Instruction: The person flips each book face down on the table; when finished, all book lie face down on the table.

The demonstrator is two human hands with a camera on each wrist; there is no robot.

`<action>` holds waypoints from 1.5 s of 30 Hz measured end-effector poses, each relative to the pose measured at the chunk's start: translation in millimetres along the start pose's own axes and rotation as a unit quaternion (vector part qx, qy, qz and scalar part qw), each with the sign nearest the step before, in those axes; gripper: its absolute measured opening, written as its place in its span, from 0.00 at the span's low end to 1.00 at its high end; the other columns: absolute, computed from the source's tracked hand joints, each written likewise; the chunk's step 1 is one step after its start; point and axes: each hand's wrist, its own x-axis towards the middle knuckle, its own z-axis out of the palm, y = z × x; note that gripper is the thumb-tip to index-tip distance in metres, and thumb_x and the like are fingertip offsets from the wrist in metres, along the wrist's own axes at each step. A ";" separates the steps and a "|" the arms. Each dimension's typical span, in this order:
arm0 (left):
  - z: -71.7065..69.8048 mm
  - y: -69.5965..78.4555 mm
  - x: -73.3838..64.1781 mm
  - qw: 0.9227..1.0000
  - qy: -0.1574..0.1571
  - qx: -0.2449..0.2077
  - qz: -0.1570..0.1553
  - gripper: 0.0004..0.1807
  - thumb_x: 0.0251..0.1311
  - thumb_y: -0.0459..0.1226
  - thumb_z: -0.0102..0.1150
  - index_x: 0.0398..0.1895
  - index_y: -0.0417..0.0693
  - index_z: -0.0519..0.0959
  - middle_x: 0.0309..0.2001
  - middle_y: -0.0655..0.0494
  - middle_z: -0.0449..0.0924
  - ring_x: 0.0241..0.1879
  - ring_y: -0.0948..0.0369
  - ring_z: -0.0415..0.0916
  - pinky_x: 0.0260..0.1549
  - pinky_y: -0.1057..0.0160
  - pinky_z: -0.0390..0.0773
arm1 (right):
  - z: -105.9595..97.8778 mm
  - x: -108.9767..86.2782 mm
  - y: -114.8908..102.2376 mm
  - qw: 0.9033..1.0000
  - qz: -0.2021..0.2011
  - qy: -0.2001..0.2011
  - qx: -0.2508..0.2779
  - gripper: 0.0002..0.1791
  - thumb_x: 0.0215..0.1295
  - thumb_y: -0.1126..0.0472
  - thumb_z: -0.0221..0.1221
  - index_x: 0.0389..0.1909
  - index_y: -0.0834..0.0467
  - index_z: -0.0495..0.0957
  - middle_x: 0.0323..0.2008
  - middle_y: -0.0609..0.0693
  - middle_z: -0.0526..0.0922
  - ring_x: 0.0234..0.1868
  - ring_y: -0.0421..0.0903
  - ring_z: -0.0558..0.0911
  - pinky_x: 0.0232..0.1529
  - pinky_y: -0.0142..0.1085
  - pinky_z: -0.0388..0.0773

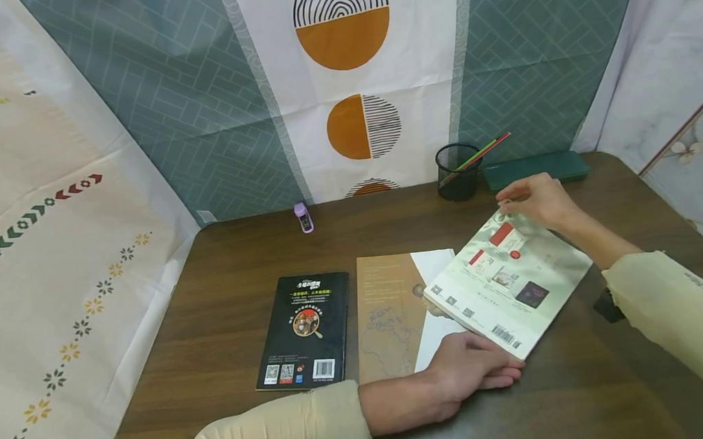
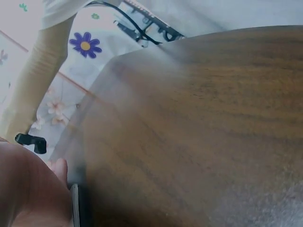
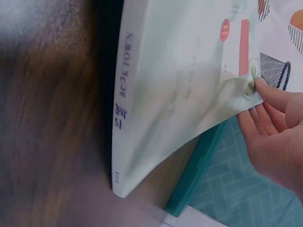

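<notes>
A pale green book [image 1: 511, 283] with red and dark pictures and a barcode is tilted above the table on the right. My right hand [image 1: 539, 201] pinches its far corner; in the right wrist view the thumb lies on the cover and the fingers [image 3: 255, 123] behind it. The spine [image 3: 124, 90] faces that camera. At the near corner, my left hand [image 1: 468, 369] grips the edge, its fingers partly hidden. Beneath the book's left side lies a brown and white book [image 1: 390, 313], partly covered. In the left wrist view the left hand [image 2: 33, 189] shows only in part.
A black book [image 1: 304, 330] lies on the brown table [image 1: 219, 271] left of the brown and white one. Toward the back stand a small purple bottle [image 1: 304, 218], a black mesh pen cup [image 1: 458, 173] with pencils, and a dark green case [image 1: 536, 170].
</notes>
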 end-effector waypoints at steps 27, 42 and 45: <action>-20.0 14.3 -28.0 0.975 -0.099 0.185 0.068 0.32 0.65 0.31 0.71 0.73 0.39 0.74 0.62 0.55 0.85 0.60 0.69 0.80 0.56 0.74 0.76 | 6.0 -4.1 12.8 0.998 -0.010 -0.057 0.039 0.32 0.78 0.58 0.63 0.76 0.69 0.68 0.69 0.69 0.75 0.73 0.69 0.70 0.71 0.65 0.66; -57.2 41.4 9.4 0.893 -0.079 0.407 0.173 0.53 0.62 0.46 0.79 0.85 0.48 0.58 0.81 0.58 0.62 0.73 0.68 0.64 0.71 0.67 0.65 | -5.9 -32.8 31.8 0.987 -0.043 -0.153 0.008 0.58 0.68 0.50 0.72 0.84 0.68 0.46 0.81 0.72 0.50 0.80 0.74 0.52 0.71 0.74 0.55; -62.8 43.3 14.5 0.884 -0.054 0.431 0.171 0.56 0.61 0.47 0.79 0.86 0.51 0.55 0.83 0.57 0.56 0.78 0.65 0.58 0.73 0.64 0.64 | -7.7 -42.7 36.8 0.985 -0.049 -0.162 -0.010 0.61 0.65 0.49 0.74 0.84 0.67 0.46 0.81 0.72 0.50 0.80 0.74 0.52 0.70 0.75 0.55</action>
